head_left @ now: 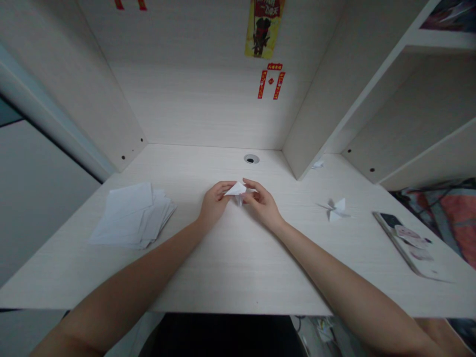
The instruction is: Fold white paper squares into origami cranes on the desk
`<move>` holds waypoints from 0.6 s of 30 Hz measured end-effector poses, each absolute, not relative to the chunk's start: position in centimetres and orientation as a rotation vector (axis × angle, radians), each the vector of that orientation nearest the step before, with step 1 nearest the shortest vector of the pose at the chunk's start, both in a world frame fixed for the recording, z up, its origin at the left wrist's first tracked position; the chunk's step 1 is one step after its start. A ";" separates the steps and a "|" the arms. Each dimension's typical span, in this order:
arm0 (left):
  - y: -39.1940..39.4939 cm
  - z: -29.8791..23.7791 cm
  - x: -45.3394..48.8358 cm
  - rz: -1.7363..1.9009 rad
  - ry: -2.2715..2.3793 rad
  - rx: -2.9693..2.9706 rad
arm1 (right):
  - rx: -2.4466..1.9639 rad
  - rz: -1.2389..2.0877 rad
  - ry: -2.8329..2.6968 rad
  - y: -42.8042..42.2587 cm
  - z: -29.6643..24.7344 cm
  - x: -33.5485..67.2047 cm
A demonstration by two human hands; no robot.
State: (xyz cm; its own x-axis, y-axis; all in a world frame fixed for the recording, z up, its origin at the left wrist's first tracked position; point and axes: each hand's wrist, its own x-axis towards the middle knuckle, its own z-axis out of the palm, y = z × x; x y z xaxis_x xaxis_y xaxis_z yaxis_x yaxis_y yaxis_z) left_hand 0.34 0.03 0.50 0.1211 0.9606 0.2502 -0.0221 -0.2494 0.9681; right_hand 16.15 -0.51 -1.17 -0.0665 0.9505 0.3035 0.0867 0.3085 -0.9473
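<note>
The person's left hand [215, 198] and right hand [266, 204] are bare, with slender fingers [257, 185]. The left forearm [148, 270] and right forearm [327, 263] are bare too, slim near the hands and broader farther back. Black clothing [226, 336] covers the lap, its seams too dark to tell

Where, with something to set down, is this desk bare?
A broad patch lies between the left forearm and right forearm, another between the right hand and loose folded paper. Crowded: left, by the paper stack; right, around the phone and that paper.
</note>
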 end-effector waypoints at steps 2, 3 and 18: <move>0.1 0.4 0.3 1.299 0.993 1.438 | -1.010 1.022 -1.433 -0.5 -1.1 16.1; 0.2 0.3 0.3 1.299 0.998 1.434 | -1.004 1.042 -1.435 -0.5 -1.0 16.0; -0.2 -0.2 0.2 1.195 0.998 1.629 | -1.040 0.769 -1.603 -0.9 -0.8 16.2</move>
State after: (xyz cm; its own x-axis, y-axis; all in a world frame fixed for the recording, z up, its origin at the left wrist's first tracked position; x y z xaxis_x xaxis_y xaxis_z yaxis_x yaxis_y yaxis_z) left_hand 0.21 -0.15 -0.16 0.2214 0.9337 0.2814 0.1105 -0.3107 0.9440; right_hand 16.22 -0.95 -0.78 -0.0953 0.9072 0.4098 0.2477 0.4203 -0.8729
